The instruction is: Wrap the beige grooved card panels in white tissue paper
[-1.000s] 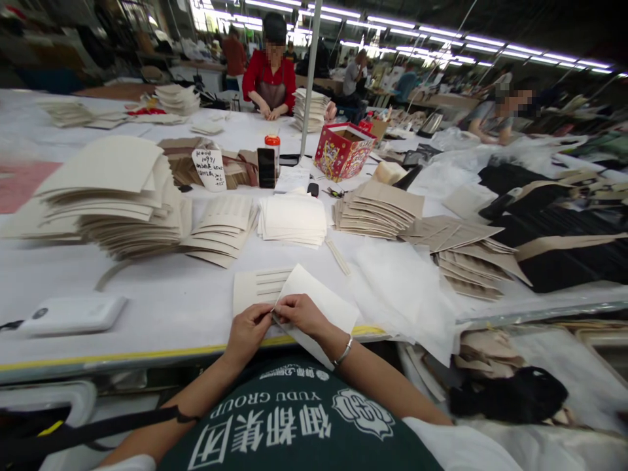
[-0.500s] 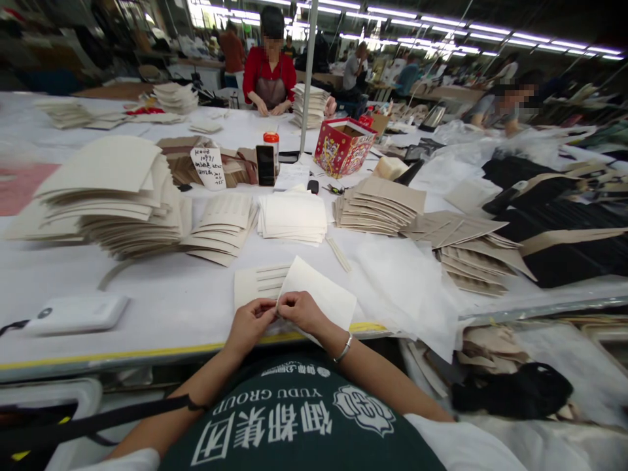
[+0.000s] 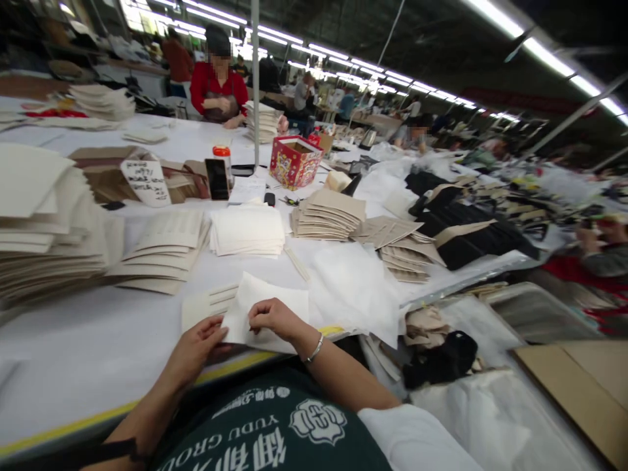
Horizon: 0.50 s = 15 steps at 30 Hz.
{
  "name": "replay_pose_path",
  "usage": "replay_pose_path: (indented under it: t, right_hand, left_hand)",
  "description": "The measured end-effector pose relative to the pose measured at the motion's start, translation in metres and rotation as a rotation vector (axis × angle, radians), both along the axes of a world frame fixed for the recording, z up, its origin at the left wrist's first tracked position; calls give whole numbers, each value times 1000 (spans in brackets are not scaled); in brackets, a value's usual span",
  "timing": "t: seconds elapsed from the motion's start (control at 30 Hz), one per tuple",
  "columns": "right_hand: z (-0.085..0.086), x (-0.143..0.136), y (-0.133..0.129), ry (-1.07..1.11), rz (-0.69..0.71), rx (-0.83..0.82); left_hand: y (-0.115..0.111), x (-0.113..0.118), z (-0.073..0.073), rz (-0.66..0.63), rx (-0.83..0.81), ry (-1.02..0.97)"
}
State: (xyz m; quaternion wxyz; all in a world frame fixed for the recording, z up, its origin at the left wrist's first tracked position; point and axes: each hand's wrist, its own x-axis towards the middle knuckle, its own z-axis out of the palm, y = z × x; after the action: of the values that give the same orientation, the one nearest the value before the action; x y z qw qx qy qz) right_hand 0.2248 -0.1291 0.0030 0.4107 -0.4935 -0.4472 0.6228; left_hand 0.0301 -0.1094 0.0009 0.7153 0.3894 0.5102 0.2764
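Note:
A white sheet point(image 3: 289, 297) lies at the table's front edge, partly over a beige piece with slits point(image 3: 199, 309). My left hand point(image 3: 199, 343) pinches the sheet's lower left corner between thumb and fingers. Over the middle of the same sheet is my right hand point(image 3: 275, 318), its fingers curled together; what they hold, if anything, is hidden. A silver bracelet point(image 3: 315, 348) circles the right wrist. Behind the sheet stands a stack of white pieces point(image 3: 248, 230), with a fanned stack of beige pieces point(image 3: 164, 252) to its left.
Taller beige stacks point(image 3: 44, 216) rise at the left, tan stacks point(image 3: 328, 212) at the right. A red box point(image 3: 296, 161), a phone point(image 3: 217, 179) and a pole point(image 3: 256, 85) stand farther back. Clear plastic point(image 3: 356, 281) hangs over the front edge. A person in red point(image 3: 220, 88) is across the table.
The view has swung right, so the table's things appear farther left. My hands have moved apart; the right one is now over the sheet, away from its corner.

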Motion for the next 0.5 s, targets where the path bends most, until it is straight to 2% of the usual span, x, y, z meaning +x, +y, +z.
replay_pose_path:
  t: [0.1,0.2,0.27,0.33,0.4,0.5]
  right_hand:
    - [17,71,4,-127,-274,97]
    - [35,160,-6,-584,-613,134]
    - [40,212,-17,-945,-726,61]
    - [41,252,-28,-1231,-755,-45]
    - [39,280,-36,-1408,-750,-181]
    - [38,298,-41,-1531,-719,-318]
  left_hand:
    - [11,-12,1,120,16,-24]
    - [15,-20,5,195,12,-40]
    - [14,-19,10,244,-25,-27]
    - [11,-16,14,281,-42,-29]
    - [9,-12,16,272,-29,-42]
    - [7,-11,17,224,13,0]
